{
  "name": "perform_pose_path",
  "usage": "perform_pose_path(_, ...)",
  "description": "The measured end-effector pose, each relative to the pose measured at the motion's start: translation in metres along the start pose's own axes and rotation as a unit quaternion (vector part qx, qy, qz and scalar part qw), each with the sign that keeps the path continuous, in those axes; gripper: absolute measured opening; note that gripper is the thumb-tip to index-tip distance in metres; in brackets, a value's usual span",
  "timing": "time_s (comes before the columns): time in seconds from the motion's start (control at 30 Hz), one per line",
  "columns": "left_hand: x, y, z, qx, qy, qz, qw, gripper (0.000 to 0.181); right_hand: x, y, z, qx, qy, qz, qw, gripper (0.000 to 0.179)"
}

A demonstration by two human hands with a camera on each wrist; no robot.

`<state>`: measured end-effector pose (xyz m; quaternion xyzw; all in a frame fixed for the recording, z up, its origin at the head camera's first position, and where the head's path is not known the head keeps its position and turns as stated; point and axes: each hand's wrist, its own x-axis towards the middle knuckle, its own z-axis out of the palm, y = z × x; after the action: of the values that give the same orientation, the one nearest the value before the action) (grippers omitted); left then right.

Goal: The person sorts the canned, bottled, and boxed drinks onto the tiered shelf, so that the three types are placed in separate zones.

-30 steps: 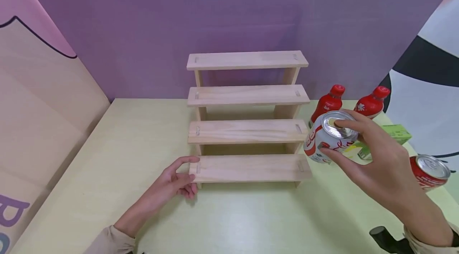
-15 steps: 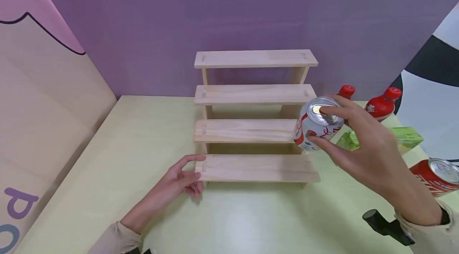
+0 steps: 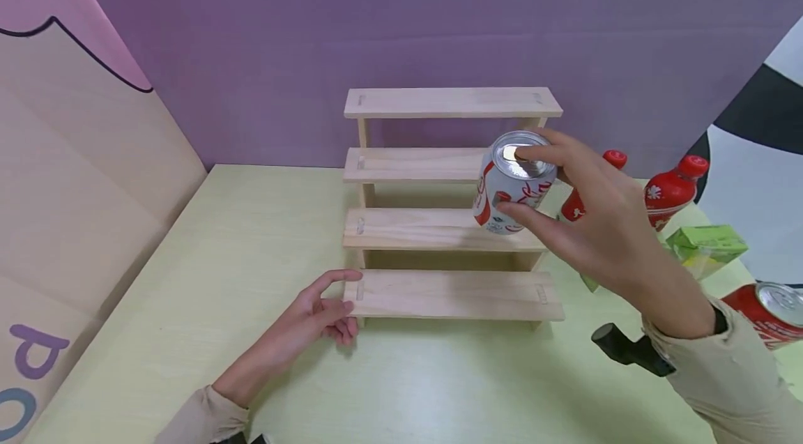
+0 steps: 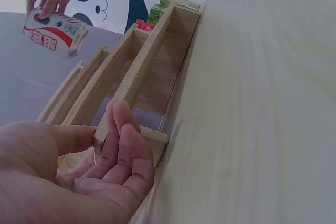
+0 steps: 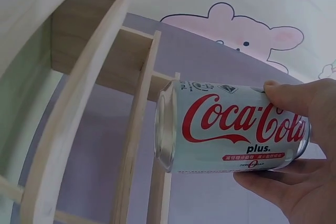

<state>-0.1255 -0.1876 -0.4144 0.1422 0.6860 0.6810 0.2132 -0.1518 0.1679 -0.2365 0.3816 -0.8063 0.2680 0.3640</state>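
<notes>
Starting big: purple backdrop (image 3: 314,33), then the pale table (image 3: 270,221), then a wooden rack (image 3: 452,294) with four stepped boards. Steps probably keep every level reachable from the front.

"What's next down in size?"

Two red bottles (image 3: 670,198) off to the rack's right, one mostly hidden behind an arm. Parked on that side they're likely an easy reach for the right arm.

"And the hands? Left one just chilling?"

Nah, the left hand (image 3: 316,311) pinches the left end of the lowest board, thumb and fingers round the corner. Looks like a steadying hold, since a rack that light could slide if bumped.

"Right one?"

Right hand (image 3: 596,221) is clamped on a white can (image 3: 502,185), thumb on the side, one finger over the lid. It's up in the air at the rack's right end, well apart from the boards in the left wrist view. Gripping high seems smart: base hangs free.

"Anything smaller?"

Just a green carton (image 3: 705,249) and a red can (image 3: 762,315) by the bottles.
</notes>
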Motion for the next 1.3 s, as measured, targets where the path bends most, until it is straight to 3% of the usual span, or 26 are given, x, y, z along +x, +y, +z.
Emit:
perform_pose_path(0.1,-0.001,0.000,0.000,0.002,-0.001,-0.001,1.0000,0.045,0.012,0.000,0.007,0.028,0.001,0.009,0.9996,0.054)
perform_pose_path(0.27,0.000,-0.001,-0.001,-0.003,-0.008,-0.001,1.0000,0.046,0.030,0.000,0.017,0.060,0.005,0.030,0.9977,0.061)
perform_pose_path(0.67,-0.002,-0.004,-0.001,-0.009,-0.009,0.004,0.9999,0.046,0.073,0.006,0.036,0.122,0.025,0.050,0.9910,0.055)
perform_pose_path(1.0,0.005,-0.002,0.001,-0.018,-0.019,0.007,0.9996,0.046,0.106,0.028,0.048,0.141,0.041,0.088,0.9853,0.048)
perform_pose_path(1.3,0.003,-0.003,0.002,-0.017,-0.017,0.012,0.9996,0.046,0.143,0.042,0.066,0.125,0.035,0.114,0.9850,0.046)
